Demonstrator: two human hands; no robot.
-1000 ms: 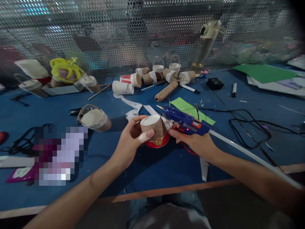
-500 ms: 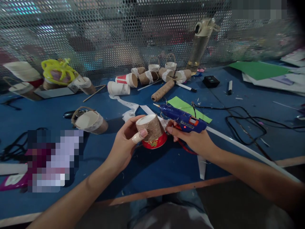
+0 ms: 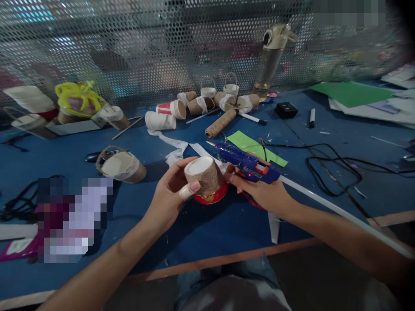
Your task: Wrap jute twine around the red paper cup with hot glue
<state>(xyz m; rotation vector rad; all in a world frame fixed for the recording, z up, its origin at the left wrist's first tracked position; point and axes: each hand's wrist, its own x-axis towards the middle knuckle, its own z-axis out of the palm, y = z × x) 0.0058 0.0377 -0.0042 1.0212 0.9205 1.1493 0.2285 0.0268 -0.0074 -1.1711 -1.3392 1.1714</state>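
Note:
My left hand (image 3: 177,190) is closed round a paper cup (image 3: 207,177), thumb in front and fingers behind. The cup is upside down, its white base tilted up; brown twine wraps most of its side and a red printed band shows below. In my right hand (image 3: 259,190) is a blue hot glue gun (image 3: 244,162), its nozzle pointing left above and behind the cup, apart from it. A small red light glows on the gun, and a long white glue stick (image 3: 330,205) sticks out of its back. The right fingertips, close to the cup's right side, are partly hidden.
A twine-covered cup with a handle (image 3: 123,166) stands left. Behind lie a twine roll (image 3: 221,123), white lace (image 3: 177,151), paper cups (image 3: 160,121) and light green paper (image 3: 256,147). A bottle (image 3: 270,60) stands by the perforated metal screen (image 3: 136,52). A black cable (image 3: 337,149) loops at right.
The cup has turned slightly in my left hand, its base now tipped a little more toward me. The glue gun has shifted slightly left and down; my grip on both stays.

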